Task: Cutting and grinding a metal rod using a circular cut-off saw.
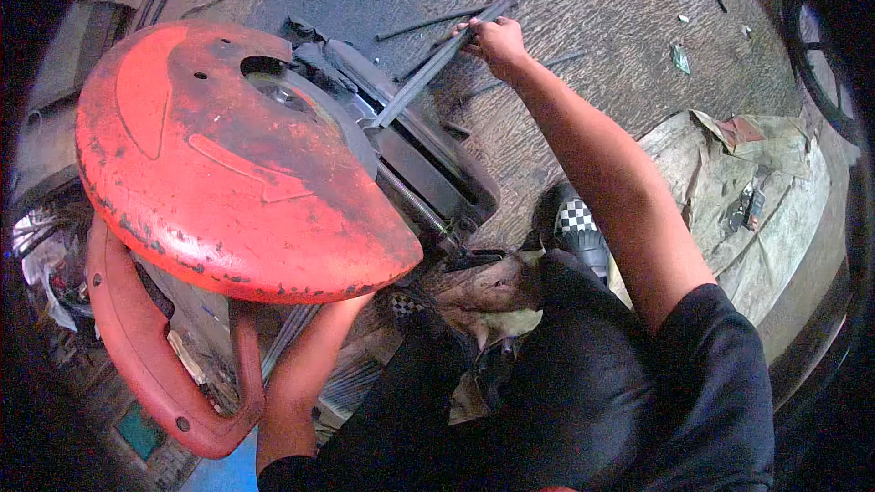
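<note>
My right grip [495,41] clasps the strip [421,82], slanting down-left toward the red guard [246,173] — left grip hidden, I can't tell.

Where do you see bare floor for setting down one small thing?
Bare floor lies between the right forearm and the green scrap; the cloth also has room below its small dark objects. Crowded: around the right hand with its grey strips, and at the red cover, where the left forearm disappears.

No words or numbers can be read, but a raised arrow [253,169] is borne by the red cover [210,205].
</note>
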Demonstrator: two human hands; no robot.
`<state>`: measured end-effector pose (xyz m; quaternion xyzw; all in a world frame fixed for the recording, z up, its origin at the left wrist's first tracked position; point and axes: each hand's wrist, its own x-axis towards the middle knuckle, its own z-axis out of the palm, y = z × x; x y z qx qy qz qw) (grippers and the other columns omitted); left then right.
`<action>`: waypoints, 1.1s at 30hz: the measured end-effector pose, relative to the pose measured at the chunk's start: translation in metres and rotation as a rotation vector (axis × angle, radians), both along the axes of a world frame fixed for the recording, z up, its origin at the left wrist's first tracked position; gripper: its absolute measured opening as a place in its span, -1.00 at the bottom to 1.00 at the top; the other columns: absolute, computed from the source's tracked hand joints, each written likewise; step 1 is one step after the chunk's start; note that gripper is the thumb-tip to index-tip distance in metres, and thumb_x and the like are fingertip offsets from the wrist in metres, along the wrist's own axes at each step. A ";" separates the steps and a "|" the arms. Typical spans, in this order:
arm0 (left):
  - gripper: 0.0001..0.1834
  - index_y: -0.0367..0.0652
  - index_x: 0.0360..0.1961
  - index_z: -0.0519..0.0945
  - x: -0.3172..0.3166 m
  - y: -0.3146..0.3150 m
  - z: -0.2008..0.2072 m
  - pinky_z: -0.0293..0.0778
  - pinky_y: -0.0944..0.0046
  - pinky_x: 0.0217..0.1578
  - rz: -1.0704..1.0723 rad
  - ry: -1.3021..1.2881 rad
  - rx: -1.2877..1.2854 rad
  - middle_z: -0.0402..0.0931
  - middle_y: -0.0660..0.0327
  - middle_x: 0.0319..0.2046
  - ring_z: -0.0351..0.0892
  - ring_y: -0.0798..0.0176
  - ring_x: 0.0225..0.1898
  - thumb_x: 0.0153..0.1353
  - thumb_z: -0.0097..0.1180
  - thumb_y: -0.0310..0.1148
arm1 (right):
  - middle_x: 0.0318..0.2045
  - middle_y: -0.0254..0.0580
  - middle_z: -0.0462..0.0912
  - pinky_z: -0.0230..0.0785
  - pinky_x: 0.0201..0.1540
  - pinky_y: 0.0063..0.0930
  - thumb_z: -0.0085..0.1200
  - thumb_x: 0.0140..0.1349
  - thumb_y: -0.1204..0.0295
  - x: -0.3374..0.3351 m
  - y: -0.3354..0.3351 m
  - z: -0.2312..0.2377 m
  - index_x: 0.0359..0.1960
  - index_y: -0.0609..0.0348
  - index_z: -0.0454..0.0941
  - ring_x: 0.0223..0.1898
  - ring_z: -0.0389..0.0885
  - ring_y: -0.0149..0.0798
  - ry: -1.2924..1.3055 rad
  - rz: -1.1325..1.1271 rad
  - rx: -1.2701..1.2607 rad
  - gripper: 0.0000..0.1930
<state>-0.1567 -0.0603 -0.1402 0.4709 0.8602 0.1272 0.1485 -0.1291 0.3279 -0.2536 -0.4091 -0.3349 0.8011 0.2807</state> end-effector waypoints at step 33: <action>-0.85 -0.25 -0.32 0.46 -0.015 0.079 0.350 0.29 0.16 -0.26 0.126 0.084 0.542 0.41 0.11 -0.40 0.33 0.21 -0.39 0.12 -0.03 -0.40 | -0.45 -0.07 0.64 0.37 -0.52 -0.42 0.03 0.16 0.51 -0.004 0.007 -0.014 -0.41 0.42 0.47 -0.51 0.56 -0.32 -0.067 -0.053 0.010 -0.85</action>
